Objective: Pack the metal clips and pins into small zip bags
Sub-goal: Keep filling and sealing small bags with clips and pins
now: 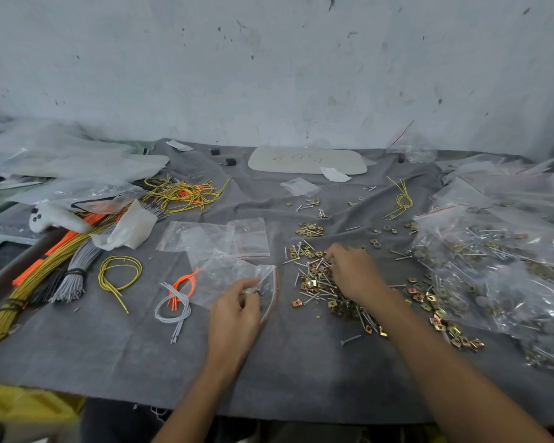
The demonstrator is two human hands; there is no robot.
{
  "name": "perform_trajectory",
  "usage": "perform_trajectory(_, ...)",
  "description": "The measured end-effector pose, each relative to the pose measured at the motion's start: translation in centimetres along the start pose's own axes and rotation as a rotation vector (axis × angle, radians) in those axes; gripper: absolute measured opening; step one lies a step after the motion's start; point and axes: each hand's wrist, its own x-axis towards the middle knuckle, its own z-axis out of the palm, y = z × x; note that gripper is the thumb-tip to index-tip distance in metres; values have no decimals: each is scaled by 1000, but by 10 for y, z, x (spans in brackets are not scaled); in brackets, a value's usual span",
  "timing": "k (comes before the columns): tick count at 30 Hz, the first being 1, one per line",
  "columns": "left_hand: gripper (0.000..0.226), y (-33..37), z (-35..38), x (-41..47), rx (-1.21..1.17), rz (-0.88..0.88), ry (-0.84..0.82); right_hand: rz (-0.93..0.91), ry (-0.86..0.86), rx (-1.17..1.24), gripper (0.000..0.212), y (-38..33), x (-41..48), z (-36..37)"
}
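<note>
A small clear zip bag (234,276) with a red seal line lies on the grey cloth, and my left hand (235,310) pinches its open edge. My right hand (354,270) reaches into a loose pile of brass square clips and silver pins (320,284) just right of the bag, fingertips curled down among the pieces; whether it holds any is hidden. More clips and pins (445,318) trail off to the right. Two empty zip bags (218,236) lie flat behind the held one.
Filled plastic bags (493,260) are heaped at the right. Yellow, orange and grey cable bundles (74,260) and loose cable loops (173,305) lie left. A white controller (50,217) rests far left. A white board (307,159) leans near the wall.
</note>
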Motion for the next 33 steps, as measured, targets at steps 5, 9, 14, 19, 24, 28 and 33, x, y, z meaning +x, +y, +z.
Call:
perform_trajectory(5,24,-2,0,1,-10,-14,9,31,87,104,18,-3,-4,-3)
perform_trajectory(9,25,-3,0,2,-6,-16,13,32,108,514,5,-27,-24,-8)
perform_trajectory(14,25,-3,1,2,-10,4,22,-41,80,750,5,-70,-61,14)
perform_trajectory(19,36,-8,2,4,-51,18,15,-42,97,810,7,-102,-74,38)
perform_trajectory(24,35,-8,2,5,-67,9,0,-23,132,741,12,-114,-72,47)
perform_trajectory(28,33,-8,0,4,-92,8,12,-30,216,762,13,-111,-77,47)
perform_trajectory(33,39,-5,0,1,-115,42,67,13,282,760,18,-107,-80,44)
